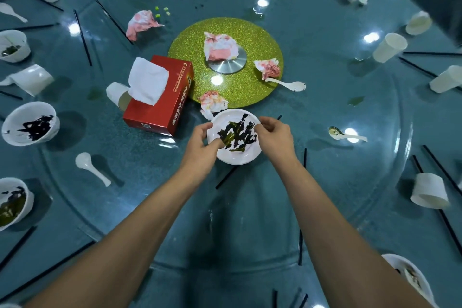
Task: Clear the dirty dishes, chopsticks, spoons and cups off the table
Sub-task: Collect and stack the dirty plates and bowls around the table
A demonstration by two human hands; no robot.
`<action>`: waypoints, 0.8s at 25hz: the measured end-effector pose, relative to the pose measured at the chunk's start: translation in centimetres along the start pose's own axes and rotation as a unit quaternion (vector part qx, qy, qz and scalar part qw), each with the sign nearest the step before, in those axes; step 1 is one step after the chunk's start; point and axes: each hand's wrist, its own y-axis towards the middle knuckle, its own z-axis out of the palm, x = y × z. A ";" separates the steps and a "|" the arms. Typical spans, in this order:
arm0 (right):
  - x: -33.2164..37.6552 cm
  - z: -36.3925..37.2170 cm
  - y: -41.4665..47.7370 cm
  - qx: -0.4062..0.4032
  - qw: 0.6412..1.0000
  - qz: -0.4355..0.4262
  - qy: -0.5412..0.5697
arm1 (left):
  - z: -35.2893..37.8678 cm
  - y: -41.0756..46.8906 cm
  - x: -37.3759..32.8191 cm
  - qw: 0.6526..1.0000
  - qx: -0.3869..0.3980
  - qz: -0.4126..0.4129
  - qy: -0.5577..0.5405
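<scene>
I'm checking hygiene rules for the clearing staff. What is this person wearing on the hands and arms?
Nothing that shows. The left hand and right hand are bare, without gloves. The left forearm and right forearm are uncovered down to the picture's lower edge, with no sleeve in view. No watch, bracelet or ring is visible.

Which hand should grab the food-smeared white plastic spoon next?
Right, likely. The right hand holds the right rim of the dirty white round plate, on the side where the food-smeared white plastic spoon lies; the left hand would cross the plate.
</scene>
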 end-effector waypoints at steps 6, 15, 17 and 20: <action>-1.9 -1.2 -6.2 -0.006 1.000 0.011 0.017 | -0.6 -6.2 1.2 1.000 -0.008 0.007 -0.002; -6.1 -6.0 -14.9 -0.044 0.998 0.025 0.040 | 1.8 -13.8 3.0 0.998 0.031 0.032 0.040; -7.2 -7.8 -16.5 -0.065 0.996 0.038 0.046 | 3.3 -15.1 3.4 0.997 0.050 0.036 0.044; -9.2 -10.4 -18.4 -0.096 0.993 0.044 0.048 | 5.8 -16.5 3.9 0.994 0.084 0.036 0.064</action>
